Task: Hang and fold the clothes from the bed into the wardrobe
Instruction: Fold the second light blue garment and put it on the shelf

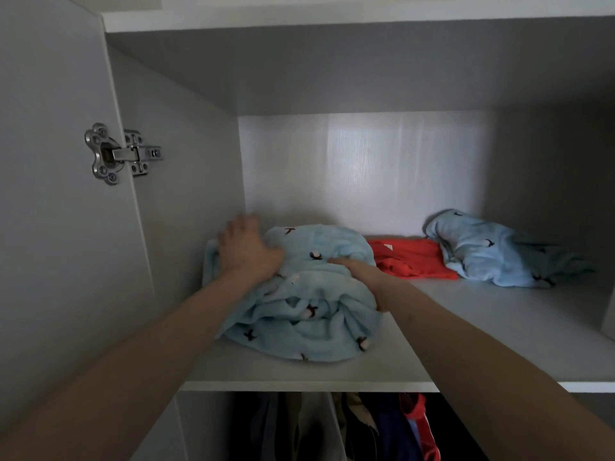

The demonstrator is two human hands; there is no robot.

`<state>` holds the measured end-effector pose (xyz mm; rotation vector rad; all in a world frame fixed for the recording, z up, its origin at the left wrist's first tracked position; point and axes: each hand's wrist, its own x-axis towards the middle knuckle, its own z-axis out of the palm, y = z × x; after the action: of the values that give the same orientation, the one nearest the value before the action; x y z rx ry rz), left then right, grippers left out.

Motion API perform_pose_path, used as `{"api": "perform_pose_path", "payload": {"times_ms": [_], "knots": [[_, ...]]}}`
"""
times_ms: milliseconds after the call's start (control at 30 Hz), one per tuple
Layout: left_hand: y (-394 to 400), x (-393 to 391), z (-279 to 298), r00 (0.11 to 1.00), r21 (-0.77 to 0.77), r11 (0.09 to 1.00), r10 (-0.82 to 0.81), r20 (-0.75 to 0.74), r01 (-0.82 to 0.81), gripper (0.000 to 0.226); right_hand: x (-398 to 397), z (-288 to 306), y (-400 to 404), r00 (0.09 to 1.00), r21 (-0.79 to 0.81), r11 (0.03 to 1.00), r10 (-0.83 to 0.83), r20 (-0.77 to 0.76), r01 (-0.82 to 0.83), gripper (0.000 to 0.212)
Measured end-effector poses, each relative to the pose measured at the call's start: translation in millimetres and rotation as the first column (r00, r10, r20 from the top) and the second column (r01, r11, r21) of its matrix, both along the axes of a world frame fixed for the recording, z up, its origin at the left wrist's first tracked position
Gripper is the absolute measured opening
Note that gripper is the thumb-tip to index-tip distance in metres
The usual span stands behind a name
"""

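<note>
A folded light blue fleece garment (309, 314) with small penguin prints lies on the white wardrobe shelf (499, 334), at its left. My left hand (248, 247) lies on top of its far left part, fingers spread and slightly bent, pressing it down. My right hand (362, 272) presses against the garment's right side, its fingers sunk into the fleece. A red folded garment (409, 257) lies behind and to the right. A second light blue penguin-print garment (482, 251) is bunched at the back right of the shelf.
The open wardrobe door (50, 194) with a metal hinge (116, 154) stands at the left. Below the shelf, several hanging clothes (382, 427) show in dark, blue and red. Another shelf board (332, 21) runs overhead. The wardrobe's right wall (609, 314) closes the compartment.
</note>
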<state>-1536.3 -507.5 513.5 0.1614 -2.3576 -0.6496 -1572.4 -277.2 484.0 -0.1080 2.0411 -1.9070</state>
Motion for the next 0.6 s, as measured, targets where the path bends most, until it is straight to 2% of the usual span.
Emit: {"api": "perform_pose_path", "payload": {"times_ms": [33,100,167,200,267,300,333,400,500,567,600], "knots": [[14,0,3,0.990,0.001,0.990,-0.138,-0.037,0.138,0.063,-2,-2,-7,1.000,-0.008,1.000,-0.018,-0.006,0.018,0.075],[33,-4,-2,0.934,-0.010,0.938,-0.345,0.098,0.347,0.054,-4,-6,-15,0.999,-0.057,0.998,-0.028,-0.023,0.027,0.078],[37,-10,-18,0.892,-0.127,0.915,-0.332,0.306,0.384,0.063,-4,-12,-15,0.987,-0.115,0.989,-0.109,-0.114,0.096,0.075],[34,-12,-25,0.890,-0.154,0.917,-0.299,0.344,0.368,0.070,-3,-17,-12,0.961,-0.109,0.980,-0.186,-0.203,0.167,0.076],[24,-17,-37,0.900,-0.118,0.934,-0.284,0.331,0.339,0.085,3,-30,-1,0.833,-0.028,0.939,-0.318,-0.453,0.344,0.077],[19,-19,-42,0.903,-0.087,0.937,-0.296,0.311,0.337,0.094,4,-39,5,0.781,-0.018,0.930,-0.318,-0.538,0.366,0.073],[16,-21,-46,0.902,-0.046,0.938,-0.316,0.295,0.344,0.101,6,-47,8,0.774,-0.016,0.946,-0.275,-0.570,0.324,0.068],[12,-24,-50,0.882,0.094,0.928,-0.372,0.291,0.360,0.101,7,-61,3,0.853,0.019,0.984,-0.146,-0.501,0.179,0.060],[11,-25,-48,0.828,0.240,0.880,-0.469,0.307,0.410,0.086,5,-73,-14,0.916,0.073,0.986,-0.110,-0.385,0.149,0.066],[3,-25,-43,0.883,0.243,0.908,-0.397,0.251,0.340,0.089,4,-76,-19,0.907,0.025,0.984,-0.153,-0.392,0.177,0.064],[-5,-23,-41,0.941,0.189,0.954,-0.269,0.204,0.232,0.092,4,-76,-18,0.895,0.007,0.980,-0.179,-0.408,0.199,0.063]]}}
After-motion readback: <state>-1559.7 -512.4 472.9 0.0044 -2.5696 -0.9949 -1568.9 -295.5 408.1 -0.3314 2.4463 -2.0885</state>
